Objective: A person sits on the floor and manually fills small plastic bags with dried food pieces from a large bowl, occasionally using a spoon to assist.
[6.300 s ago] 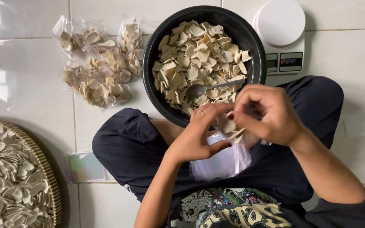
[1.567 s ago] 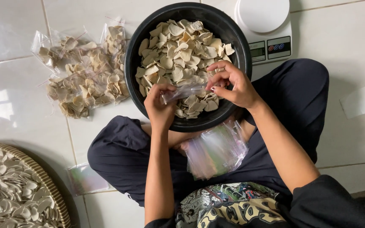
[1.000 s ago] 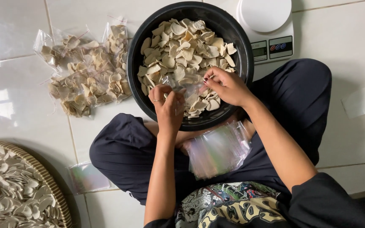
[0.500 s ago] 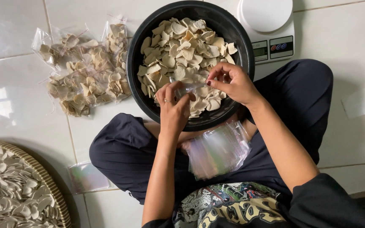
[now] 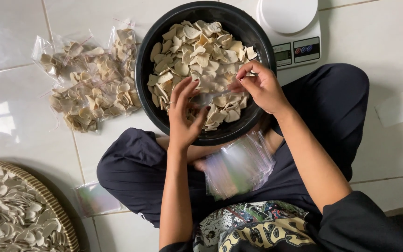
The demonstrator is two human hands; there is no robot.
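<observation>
Seated cross-legged on white tile floor (image 5: 10, 116), head cam looking down.

L hand (image 5: 185, 114) over near rim of black bowl (image 5: 145, 60), fingers spread, grip open, palm hovering above the dry pale chips (image 5: 197, 46), fingertips near one end of a small clear plastic bag (image 5: 209, 97). R hand (image 5: 260, 86) over bowl's right side, thumb + forefinger pinched shut on the bag's other end. Bag stretched flat above the chips between both hands, looks empty, hard to see vs chips.

Change vs 0.5 s ago: L hand then closed up against the bag, now fingers fanned out and let go of its side; R pinch same spot. Vs 1.6 s ago: both hands a bit further over the bowl. Read: bag mouth being worked apart, not filled yet; no chips in it as far as visible.

Stack of spare clear bags (image 5: 239, 163) on lap, just below bowl's near rim. Filled chip bags (image 5: 92, 79) in a heap on floor left of bowl, touching each other. White digital scale (image 5: 299, 28) at floor's far right, behind the bowl, nothing on its platter. Woven tray (image 5: 61, 219) of pale round chips at bottom-left corner. Loose white paper scrap (image 5: 399, 107) at right edge.
</observation>
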